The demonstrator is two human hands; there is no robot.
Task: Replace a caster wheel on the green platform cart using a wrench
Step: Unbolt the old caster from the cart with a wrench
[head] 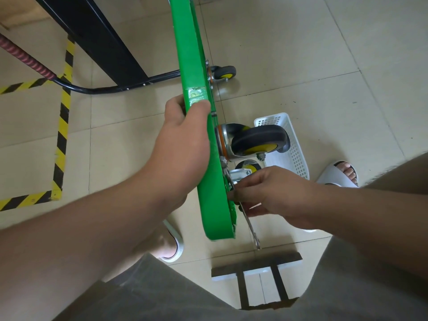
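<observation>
Green cart (196, 93) edge in left hand (183, 144) grip; right hand (275, 193) grasps wrench (251, 230)

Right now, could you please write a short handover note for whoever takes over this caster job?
Left hand: grips the edge of the green cart, which stands tipped on its side.
Right hand: holds the wrench at the near caster's mounting plate, on the underside.
Near caster is mounted; far caster too. Another wheel sits by the white basket on the floor.
Done: cart tipped, wrench on fastener. Left: whether it is loosening or tightening cannot be told; check it.
</observation>
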